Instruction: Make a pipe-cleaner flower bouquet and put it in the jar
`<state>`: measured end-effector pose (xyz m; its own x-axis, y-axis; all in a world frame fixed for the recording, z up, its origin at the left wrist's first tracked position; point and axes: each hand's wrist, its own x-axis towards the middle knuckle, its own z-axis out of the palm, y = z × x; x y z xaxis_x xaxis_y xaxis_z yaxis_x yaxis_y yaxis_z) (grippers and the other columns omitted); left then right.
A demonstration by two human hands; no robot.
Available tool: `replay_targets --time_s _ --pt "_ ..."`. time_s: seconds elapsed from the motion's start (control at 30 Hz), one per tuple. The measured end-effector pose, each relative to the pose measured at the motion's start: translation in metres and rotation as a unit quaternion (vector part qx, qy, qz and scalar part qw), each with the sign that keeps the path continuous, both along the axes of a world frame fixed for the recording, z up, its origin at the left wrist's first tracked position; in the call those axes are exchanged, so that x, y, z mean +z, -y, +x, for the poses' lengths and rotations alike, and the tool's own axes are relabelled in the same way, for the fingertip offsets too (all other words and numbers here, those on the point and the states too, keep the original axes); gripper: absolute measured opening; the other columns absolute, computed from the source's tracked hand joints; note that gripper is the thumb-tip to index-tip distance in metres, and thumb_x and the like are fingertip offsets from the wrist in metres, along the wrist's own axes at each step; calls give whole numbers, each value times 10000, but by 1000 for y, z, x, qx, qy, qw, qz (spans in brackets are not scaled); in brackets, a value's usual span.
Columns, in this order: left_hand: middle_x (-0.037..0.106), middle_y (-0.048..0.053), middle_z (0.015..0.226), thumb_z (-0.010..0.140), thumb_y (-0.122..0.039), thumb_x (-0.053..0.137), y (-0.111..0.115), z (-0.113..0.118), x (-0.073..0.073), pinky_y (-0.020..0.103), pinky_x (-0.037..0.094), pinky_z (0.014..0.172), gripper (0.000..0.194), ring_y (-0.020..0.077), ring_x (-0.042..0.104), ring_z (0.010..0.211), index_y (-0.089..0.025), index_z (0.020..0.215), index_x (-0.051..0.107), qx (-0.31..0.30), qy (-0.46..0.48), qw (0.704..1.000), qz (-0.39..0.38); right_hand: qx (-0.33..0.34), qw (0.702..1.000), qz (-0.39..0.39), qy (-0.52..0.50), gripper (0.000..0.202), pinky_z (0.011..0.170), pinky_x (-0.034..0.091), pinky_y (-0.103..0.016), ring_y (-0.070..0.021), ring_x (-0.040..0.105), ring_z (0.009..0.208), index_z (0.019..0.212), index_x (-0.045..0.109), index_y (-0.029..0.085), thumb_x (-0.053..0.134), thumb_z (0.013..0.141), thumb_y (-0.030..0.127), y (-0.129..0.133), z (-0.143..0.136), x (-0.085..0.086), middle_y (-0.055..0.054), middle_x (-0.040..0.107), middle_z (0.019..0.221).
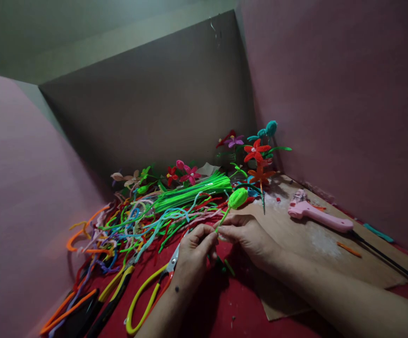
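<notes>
A bright green pipe-cleaner flower bud stands tilted on a thin green pipe-cleaner stem. My left hand pinches the lower part of that stem between thumb and fingers. Close beside it, my right hand is closed on the same stem, fingertips almost touching those of the left. The stem's lower end is hidden behind the fingers. Scissors with yellow handles lie under and left of my left wrist, blades partly covered. A short green pipe-cleaner piece lies just below my hands.
A bundle of green pipe cleaners and a tangle of coloured ones lie ahead and left, near pliers. Finished flowers stand at the back. A pink corded tool rests on a brown board at right. Walls enclose the area.
</notes>
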<state>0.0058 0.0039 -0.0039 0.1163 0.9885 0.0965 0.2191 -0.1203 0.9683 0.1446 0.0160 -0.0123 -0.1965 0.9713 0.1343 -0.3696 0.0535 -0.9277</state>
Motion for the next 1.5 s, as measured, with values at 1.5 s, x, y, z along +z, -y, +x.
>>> replay_targets --time_s 1.5 --pt "396 -70 514 712 -281 602 -3 0 0 177 265 437 170 46 325 446 -157 651 503 14 -30 999 12 -54 998 10 -43 134 610 370 -258 -120 495 626 648 664 132 697 617 259 -4 1 -4 -2 597 623"
